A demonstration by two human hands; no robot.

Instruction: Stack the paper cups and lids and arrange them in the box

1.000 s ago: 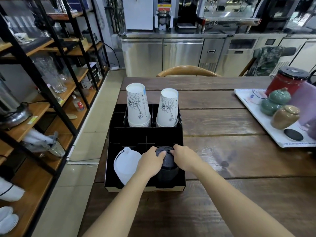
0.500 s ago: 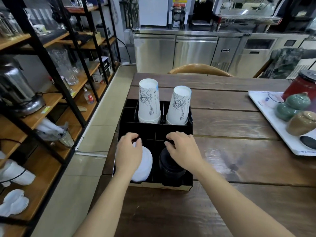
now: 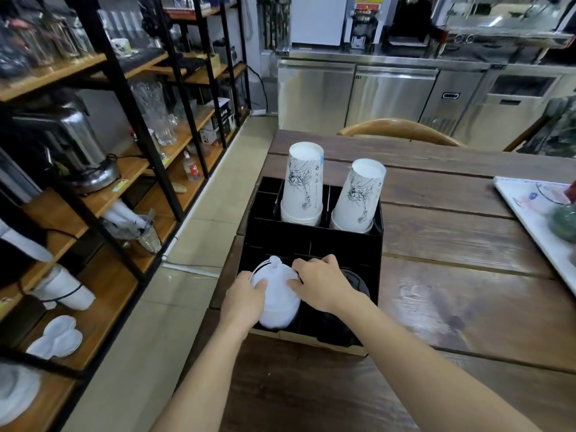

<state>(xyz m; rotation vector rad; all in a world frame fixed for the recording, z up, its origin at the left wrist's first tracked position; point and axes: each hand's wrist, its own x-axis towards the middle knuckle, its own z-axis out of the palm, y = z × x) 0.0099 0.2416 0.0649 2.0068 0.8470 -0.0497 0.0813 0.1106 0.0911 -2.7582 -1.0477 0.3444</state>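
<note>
A black divided box (image 3: 314, 243) sits at the left end of the wooden table. Two stacks of upside-down white printed paper cups stand in its far compartments, the left cup stack (image 3: 303, 185) and the right cup stack (image 3: 358, 198). A stack of white lids (image 3: 277, 302) lies tilted in the near left compartment. My left hand (image 3: 244, 299) grips its left side and my right hand (image 3: 321, 283) grips its right side. A stack of black lids (image 3: 355, 283) sits in the near right compartment, mostly hidden behind my right hand.
A white tray (image 3: 530, 207) with a green teapot (image 3: 565, 221) lies at the table's right edge. A wooden chair back (image 3: 399, 134) stands beyond the table. Black-framed wooden shelves (image 3: 93, 188) with glassware and kettles line the left, across a tiled aisle.
Both hands left the black lid stack and moved left onto the white lids. The white lid stack has tipped more upright. The camera has turned left.
</note>
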